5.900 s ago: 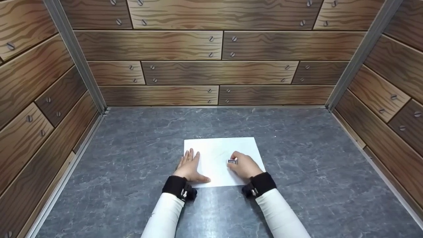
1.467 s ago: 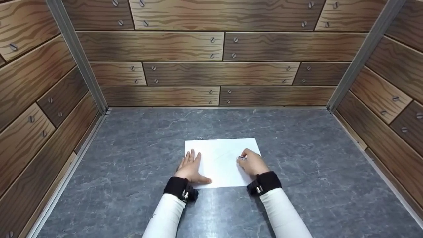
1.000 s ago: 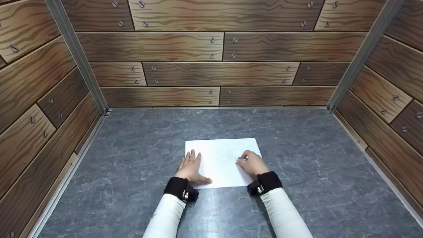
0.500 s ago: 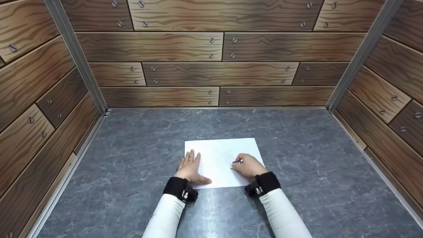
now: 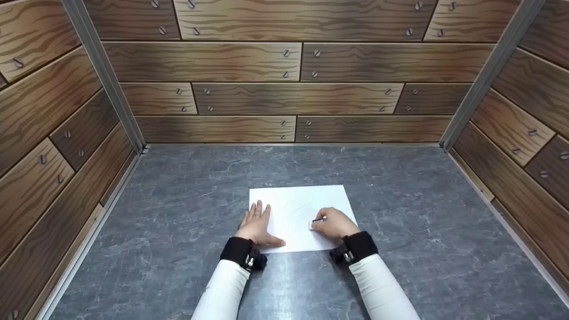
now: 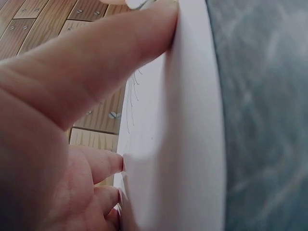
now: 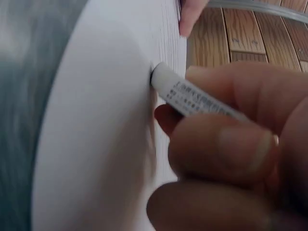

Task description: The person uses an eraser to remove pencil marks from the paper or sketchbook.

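A white sheet of paper [image 5: 289, 200] lies flat on a grey, marble-patterned table [image 5: 186, 222]. The left hand [image 5: 257, 229] rests at the sheet's left side, its fingers spread and straight, the thumb reaching in along the sheet's near edge; it presses on the paper and grips nothing. The right hand [image 5: 335, 223] is over the right part of the sheet, well apart from the left one, with thumb and curled fingers pinching a small white block [image 7: 166, 82]. The block sits tilted on the sheet's right half, its rounded end touching the paper in the right wrist view. It looks like an eraser in a printed sleeve, though the fingers cover much of it and the print is too blurred to read. Thin dark lines [image 6: 131, 98] run across part of the sheet; from the head they show only as a faint patch left of and beyond the block. Nearer the person than the sheet are two white sleeves [image 5: 222, 289] and two black wrist straps [image 5: 237, 250], each with a small dark device. Far beyond the sheet stands a plank-patterned wall [image 5: 213, 62].
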`<action>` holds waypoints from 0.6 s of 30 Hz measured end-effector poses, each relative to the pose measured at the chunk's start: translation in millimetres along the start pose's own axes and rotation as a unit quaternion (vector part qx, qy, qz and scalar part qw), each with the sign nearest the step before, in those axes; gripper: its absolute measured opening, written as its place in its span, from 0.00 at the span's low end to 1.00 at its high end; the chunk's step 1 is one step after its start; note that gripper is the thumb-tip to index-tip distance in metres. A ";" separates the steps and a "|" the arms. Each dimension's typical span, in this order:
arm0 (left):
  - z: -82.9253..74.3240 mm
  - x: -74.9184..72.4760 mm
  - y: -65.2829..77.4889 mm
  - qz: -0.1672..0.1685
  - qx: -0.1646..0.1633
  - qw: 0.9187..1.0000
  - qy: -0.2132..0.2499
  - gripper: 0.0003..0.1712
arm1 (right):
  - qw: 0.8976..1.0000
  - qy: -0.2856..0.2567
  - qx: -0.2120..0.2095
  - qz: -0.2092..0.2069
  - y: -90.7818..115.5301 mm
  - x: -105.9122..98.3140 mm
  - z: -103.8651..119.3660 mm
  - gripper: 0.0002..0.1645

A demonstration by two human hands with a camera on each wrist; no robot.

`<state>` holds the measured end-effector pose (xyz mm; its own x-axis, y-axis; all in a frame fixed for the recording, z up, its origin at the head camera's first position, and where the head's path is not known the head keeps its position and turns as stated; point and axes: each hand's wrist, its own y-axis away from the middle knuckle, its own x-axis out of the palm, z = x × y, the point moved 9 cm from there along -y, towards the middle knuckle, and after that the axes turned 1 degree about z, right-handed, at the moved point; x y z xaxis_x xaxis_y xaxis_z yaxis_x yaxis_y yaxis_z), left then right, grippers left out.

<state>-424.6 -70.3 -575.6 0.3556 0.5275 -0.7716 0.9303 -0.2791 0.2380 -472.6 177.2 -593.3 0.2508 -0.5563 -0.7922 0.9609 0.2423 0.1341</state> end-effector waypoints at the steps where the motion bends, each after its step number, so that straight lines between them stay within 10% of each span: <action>1: 0.1 -0.2 -0.2 -0.001 0.000 1.000 -0.001 0.75 | 1.000 0.003 0.015 -0.015 0.1 -3.7 -3.1 0.11; 18: -2.9 -3.2 4.2 -0.008 0.004 1.000 0.007 0.75 | 0.998 0.001 -0.025 -0.061 1.4 -2.6 10.3 0.09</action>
<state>-421.6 -70.8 -570.5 0.3425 0.5436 -0.7663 0.9350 -0.2767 0.2217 -470.7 170.8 -584.9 0.1320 -0.5824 -0.8021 0.9771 0.2129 0.0062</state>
